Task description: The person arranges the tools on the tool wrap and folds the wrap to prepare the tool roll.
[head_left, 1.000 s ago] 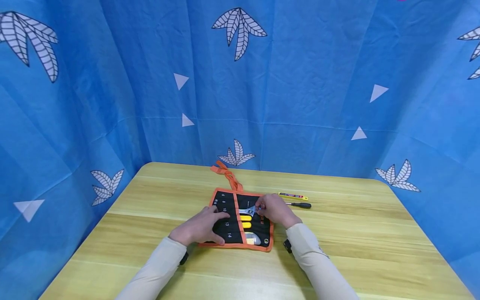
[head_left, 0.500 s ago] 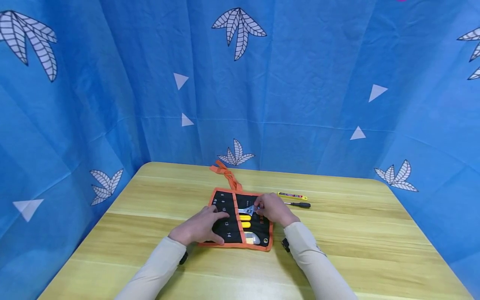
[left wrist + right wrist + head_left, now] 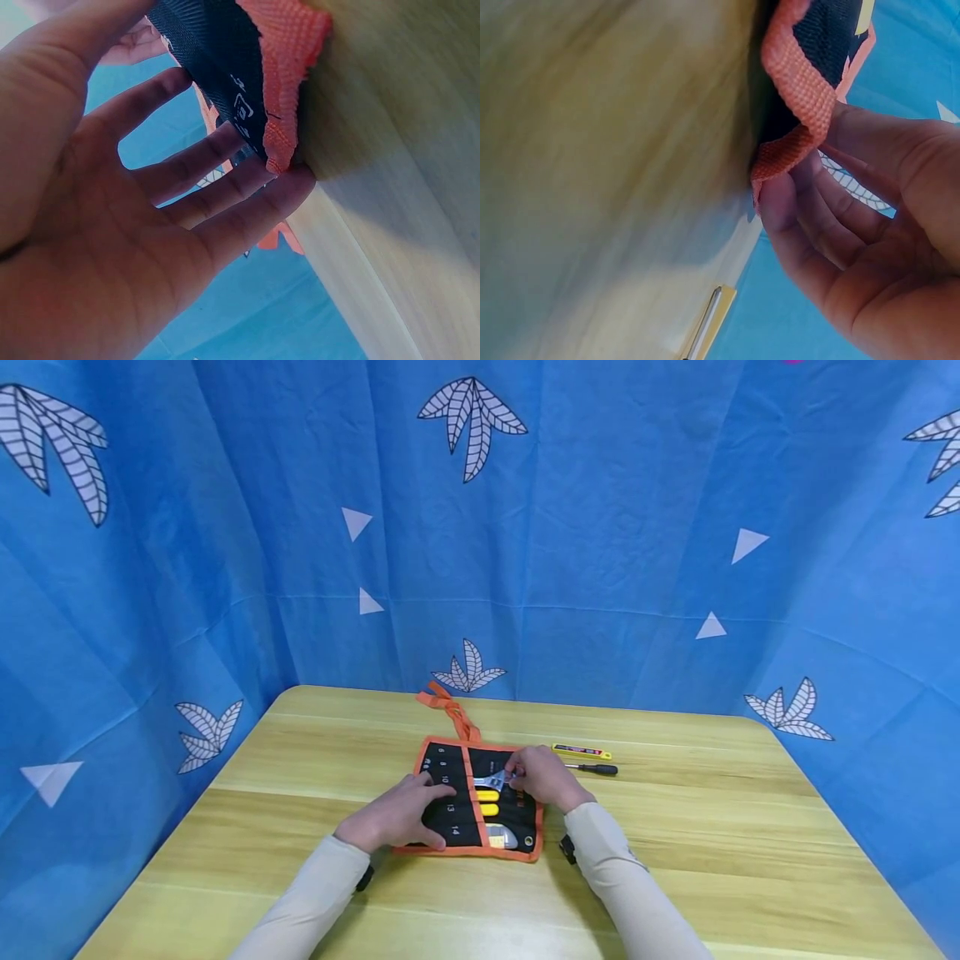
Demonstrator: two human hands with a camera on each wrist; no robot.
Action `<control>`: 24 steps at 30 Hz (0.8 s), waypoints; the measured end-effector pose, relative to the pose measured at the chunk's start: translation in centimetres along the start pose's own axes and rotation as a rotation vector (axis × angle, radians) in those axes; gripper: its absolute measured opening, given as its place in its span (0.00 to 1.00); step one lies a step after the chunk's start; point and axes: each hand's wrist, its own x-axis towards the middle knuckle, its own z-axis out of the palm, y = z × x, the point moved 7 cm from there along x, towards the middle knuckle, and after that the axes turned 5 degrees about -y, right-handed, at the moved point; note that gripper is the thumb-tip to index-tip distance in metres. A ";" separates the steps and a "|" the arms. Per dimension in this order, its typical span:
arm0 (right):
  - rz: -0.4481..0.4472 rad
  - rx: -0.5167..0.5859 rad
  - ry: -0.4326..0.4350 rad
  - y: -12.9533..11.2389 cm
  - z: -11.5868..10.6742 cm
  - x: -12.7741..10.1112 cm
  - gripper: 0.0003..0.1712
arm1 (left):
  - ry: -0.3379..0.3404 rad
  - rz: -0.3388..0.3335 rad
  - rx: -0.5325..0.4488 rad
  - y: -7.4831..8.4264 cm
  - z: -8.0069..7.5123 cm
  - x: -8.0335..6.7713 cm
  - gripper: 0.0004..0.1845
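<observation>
A black tool roll [image 3: 459, 814] with orange trim lies unrolled on the wooden table [image 3: 712, 827]. My left hand [image 3: 396, 814] rests flat on its left half with straight fingers; the left wrist view shows those fingers [image 3: 225, 187] against the roll's orange edge [image 3: 289, 67]. My right hand [image 3: 546, 778] pinches the silver head of an adjustable wrench [image 3: 493, 778] that lies across the roll's right half. Two yellow handles [image 3: 488, 802] and a silver tool [image 3: 504, 836] sit in the pockets below it. In the right wrist view my curled fingers [image 3: 810, 202] touch the roll's orange edge [image 3: 799, 82].
A yellow utility knife [image 3: 582, 751] and a black-handled screwdriver [image 3: 597, 768] lie just right of the roll. The roll's orange tie strap [image 3: 452, 710] trails toward the back. Blue leaf-print cloth [image 3: 600, 527] walls the table on three sides.
Hardly anything differs. My right hand and the wrench have edged slightly to the left over the roll, and my left hand has stayed flat in place.
</observation>
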 end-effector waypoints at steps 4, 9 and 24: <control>-0.002 0.018 0.008 -0.2 0.1 -0.1 0.07 | -0.001 -0.001 0.014 -0.1 0.1 0.1 0.40; 0.006 0.039 0.011 -0.2 0.1 -0.2 0.07 | -0.001 0.002 0.013 -0.1 0.1 0.1 0.40; 0.012 0.054 -0.023 -0.1 0.2 -0.1 0.06 | -0.012 -0.001 0.016 0.0 0.1 0.1 0.40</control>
